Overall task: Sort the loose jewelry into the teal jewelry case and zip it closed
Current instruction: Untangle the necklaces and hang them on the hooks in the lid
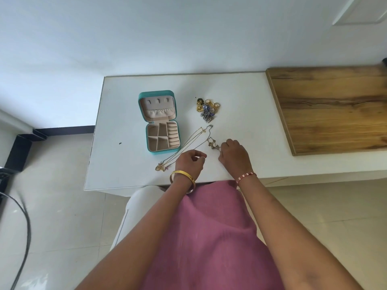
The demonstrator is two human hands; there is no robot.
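Head view, looking down. I take the teal jewelry case (161, 122) as my landmark: it lies open on the white table (240, 97), rounded-square lid tipped back, its beige lining looking soft. The lid shows three small slots above a gathered pocket; the tray shows square compartments and a column of padded ring rolls. I cannot make out its zipper.

To the right of the case, well apart from it, sits a heap of loose jewelry (207, 109), gold and blue-grey pieces tangled so closely that I cannot tell single items apart. From the case's near right corner, thin chains (184, 146) run diagonally toward the near table edge and end in a small gold and pink pendant cluster (161, 166); how many chains lie there I cannot count.

Nearer than the case, the left hand (191, 162) has fingers curled with thumb and forefinger together, seemingly pinching a fine chain, though the strand is too thin for me to confirm. The right hand (234, 155), knuckles up, curls over a knotted gold chain (212, 143); its fingertips are hidden, so I cannot tell whether it grips.

A smooth gold bangle (182, 177) circles the left wrist; a striped pink band (246, 177) circles the right. A grained wooden board (335, 109), far right of the case, is cut off by the frame edge.
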